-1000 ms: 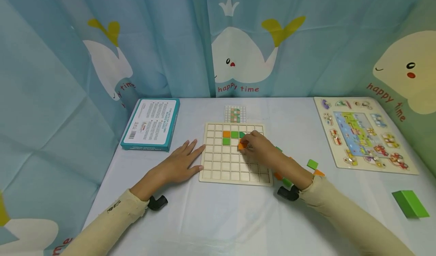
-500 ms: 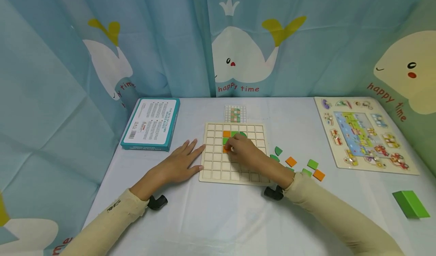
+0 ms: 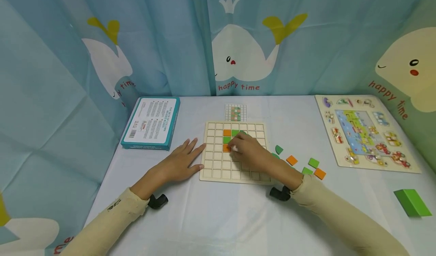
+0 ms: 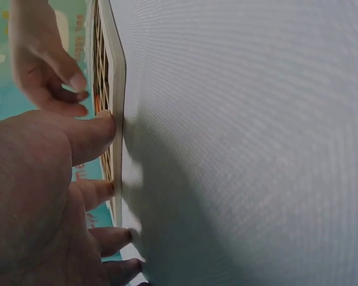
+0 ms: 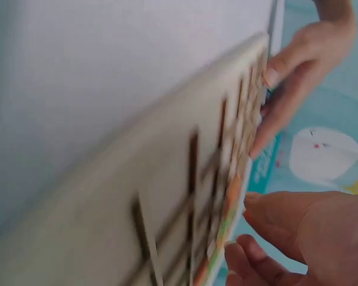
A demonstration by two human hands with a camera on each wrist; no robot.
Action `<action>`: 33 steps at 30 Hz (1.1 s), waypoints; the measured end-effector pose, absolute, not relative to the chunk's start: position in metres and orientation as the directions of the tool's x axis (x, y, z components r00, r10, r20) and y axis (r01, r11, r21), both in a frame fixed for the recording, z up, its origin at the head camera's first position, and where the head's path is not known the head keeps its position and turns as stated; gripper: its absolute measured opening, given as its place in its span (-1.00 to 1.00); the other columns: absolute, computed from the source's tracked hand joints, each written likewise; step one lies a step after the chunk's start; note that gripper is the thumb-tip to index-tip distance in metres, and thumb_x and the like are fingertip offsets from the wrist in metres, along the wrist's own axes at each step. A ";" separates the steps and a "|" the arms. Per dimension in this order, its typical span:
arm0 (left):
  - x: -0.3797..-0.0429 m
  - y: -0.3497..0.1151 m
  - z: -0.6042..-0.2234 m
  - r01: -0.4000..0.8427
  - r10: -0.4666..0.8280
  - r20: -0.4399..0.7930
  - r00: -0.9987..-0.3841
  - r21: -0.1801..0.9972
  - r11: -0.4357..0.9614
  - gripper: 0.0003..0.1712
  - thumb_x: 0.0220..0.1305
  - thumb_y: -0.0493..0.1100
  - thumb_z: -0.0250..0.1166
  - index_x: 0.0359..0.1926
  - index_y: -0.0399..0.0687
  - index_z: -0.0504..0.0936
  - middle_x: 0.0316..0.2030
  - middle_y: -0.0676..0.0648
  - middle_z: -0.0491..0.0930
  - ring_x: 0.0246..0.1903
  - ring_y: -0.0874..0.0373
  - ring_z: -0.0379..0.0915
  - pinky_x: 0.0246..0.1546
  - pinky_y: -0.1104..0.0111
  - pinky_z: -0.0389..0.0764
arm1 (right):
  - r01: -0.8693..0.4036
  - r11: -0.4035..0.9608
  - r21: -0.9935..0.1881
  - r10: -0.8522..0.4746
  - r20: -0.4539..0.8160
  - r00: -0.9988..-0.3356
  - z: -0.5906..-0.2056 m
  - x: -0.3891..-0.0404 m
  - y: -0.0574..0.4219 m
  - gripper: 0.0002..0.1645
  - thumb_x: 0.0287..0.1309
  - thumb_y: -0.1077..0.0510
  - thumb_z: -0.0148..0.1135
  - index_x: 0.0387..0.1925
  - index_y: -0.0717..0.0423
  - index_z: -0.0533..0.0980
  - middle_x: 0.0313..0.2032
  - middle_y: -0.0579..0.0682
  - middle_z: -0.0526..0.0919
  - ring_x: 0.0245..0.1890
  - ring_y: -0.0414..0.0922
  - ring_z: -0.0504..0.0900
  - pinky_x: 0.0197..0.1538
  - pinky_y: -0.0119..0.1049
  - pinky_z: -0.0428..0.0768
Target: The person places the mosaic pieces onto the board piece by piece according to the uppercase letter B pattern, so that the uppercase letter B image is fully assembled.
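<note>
A wooden grid board (image 3: pixel 217 164) lies on the table. My left hand (image 3: pixel 181 162) rests with fingers spread against its left edge. Over the middle of the board is my right hand (image 3: pixel 250 152), its fingertips just right of an orange square tile (image 3: pixel 226 148) set in a cell. Thumb and fingers are apart with nothing between them in the right wrist view. Above that tile sit a green square (image 3: pixel 226 139) and another orange square (image 3: pixel 227 133). A green square (image 3: pixel 235 133) and a darker green piece continue the top row, partly covered by the right hand.
Loose green and orange tiles (image 3: pixel 291 160) lie right of the board. A small printed pattern card (image 3: pixel 235 113) is behind it. A teal box (image 3: pixel 150 123) stands at left, a picture puzzle (image 3: pixel 368 135) at right, and a green block (image 3: pixel 412 203) near the right edge.
My right hand carried an orange tile leftward into the cell below the green square, let it go and drew back slightly to the right. My left hand stayed put.
</note>
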State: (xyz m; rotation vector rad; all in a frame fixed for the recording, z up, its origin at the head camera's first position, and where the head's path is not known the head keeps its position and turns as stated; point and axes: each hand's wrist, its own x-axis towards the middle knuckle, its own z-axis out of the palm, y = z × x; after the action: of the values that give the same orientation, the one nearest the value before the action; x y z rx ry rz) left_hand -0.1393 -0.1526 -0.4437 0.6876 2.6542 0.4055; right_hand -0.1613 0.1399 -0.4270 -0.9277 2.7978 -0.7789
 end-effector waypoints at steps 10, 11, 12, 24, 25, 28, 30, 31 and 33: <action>-0.140 -0.152 -0.442 0.394 0.502 -0.283 -0.817 0.361 0.845 -0.14 0.60 0.27 0.08 0.72 0.19 -0.01 0.70 -0.18 -0.19 0.67 -0.25 -0.34 0.61 -0.17 -0.01 | -0.370 0.783 -0.500 -0.446 -0.036 -0.894 -0.402 -0.158 0.208 -0.64 0.39 0.29 0.34 0.17 0.30 0.58 0.09 0.27 0.57 0.09 0.21 0.59 0.13 0.13 0.64; -0.139 -0.152 -0.442 0.394 0.502 -0.284 -0.817 0.361 0.845 -0.14 0.60 0.27 0.08 0.72 0.19 -0.01 0.70 -0.18 -0.18 0.67 -0.25 -0.34 0.61 -0.17 -0.01 | -0.344 0.792 -0.505 -0.430 -0.059 -0.901 -0.400 -0.157 0.215 -0.63 0.41 0.29 0.33 0.18 0.30 0.57 0.11 0.28 0.57 0.11 0.22 0.58 0.14 0.14 0.63; -0.139 -0.152 -0.442 0.394 0.502 -0.285 -0.817 0.361 0.845 -0.14 0.60 0.27 0.08 0.72 0.19 -0.01 0.70 -0.18 -0.18 0.67 -0.25 -0.34 0.61 -0.17 -0.01 | -0.321 0.799 -0.509 -0.414 -0.079 -0.907 -0.398 -0.156 0.223 -0.62 0.42 0.28 0.32 0.20 0.31 0.56 0.13 0.30 0.56 0.12 0.23 0.58 0.14 0.15 0.63; -0.139 -0.150 -0.442 0.394 0.500 -0.283 -0.819 0.356 0.847 -0.14 0.60 0.27 0.08 0.72 0.18 0.00 0.70 -0.19 -0.17 0.67 -0.25 -0.32 0.61 -0.17 0.01 | -0.154 0.855 -0.496 -0.311 -0.252 -0.916 -0.390 -0.132 0.316 -0.54 0.46 0.14 0.29 0.24 0.31 0.50 0.17 0.36 0.52 0.13 0.28 0.55 0.05 0.20 0.60; -0.139 -0.151 -0.442 0.396 0.501 -0.282 -0.818 0.356 0.847 -0.14 0.60 0.27 0.08 0.72 0.18 0.00 0.70 -0.19 -0.17 0.67 -0.25 -0.32 0.60 -0.17 0.01 | -0.140 0.863 -0.485 -0.298 -0.265 -0.917 -0.392 -0.130 0.322 -0.52 0.45 0.12 0.32 0.23 0.34 0.50 0.14 0.38 0.53 0.11 0.29 0.56 0.02 0.19 0.61; -0.139 -0.151 -0.443 0.399 0.504 -0.279 -0.817 0.358 0.844 -0.14 0.60 0.27 0.08 0.72 0.18 0.00 0.70 -0.20 -0.17 0.67 -0.26 -0.32 0.60 -0.17 0.00 | -0.095 0.889 -0.448 -0.254 -0.309 -0.916 -0.400 -0.126 0.336 -0.48 0.38 0.09 0.40 0.13 0.42 0.51 0.03 0.39 0.54 0.00 0.26 0.58 -0.06 0.12 0.63; -0.139 -0.151 -0.443 0.399 0.504 -0.281 -0.817 0.357 0.845 -0.14 0.60 0.27 0.07 0.72 0.19 -0.01 0.70 -0.19 -0.18 0.67 -0.25 -0.33 0.61 -0.17 0.00 | -0.076 0.900 -0.428 -0.231 -0.321 -0.919 -0.405 -0.124 0.343 -0.50 0.34 0.10 0.43 0.07 0.44 0.51 -0.06 0.37 0.54 -0.08 0.21 0.57 -0.13 0.03 0.62; -0.139 -0.151 -0.444 0.399 0.504 -0.281 -0.817 0.355 0.845 -0.14 0.60 0.28 0.07 0.72 0.19 -0.01 0.70 -0.19 -0.18 0.67 -0.25 -0.33 0.61 -0.16 0.00 | -0.065 0.903 -0.425 -0.219 -0.325 -0.920 -0.407 -0.123 0.345 -0.52 0.34 0.13 0.42 0.05 0.44 0.51 -0.08 0.36 0.54 -0.11 0.18 0.56 -0.15 -0.02 0.60; -0.139 -0.151 -0.444 0.400 0.502 -0.283 -0.817 0.350 0.847 -0.14 0.60 0.28 0.06 0.72 0.20 -0.02 0.70 -0.19 -0.18 0.67 -0.25 -0.33 0.61 -0.16 0.00 | -0.057 0.904 -0.423 -0.204 -0.310 -0.928 -0.412 -0.122 0.347 -0.58 0.33 0.18 0.40 0.03 0.43 0.51 -0.12 0.32 0.53 -0.15 0.13 0.53 -0.19 -0.09 0.57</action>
State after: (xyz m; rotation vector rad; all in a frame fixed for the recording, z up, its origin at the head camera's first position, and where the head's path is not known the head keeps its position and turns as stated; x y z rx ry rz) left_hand -0.1394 -0.1508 -0.4442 0.6737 2.6576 0.3905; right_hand -0.1224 0.3473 -0.4115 -0.1930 2.7171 -0.5891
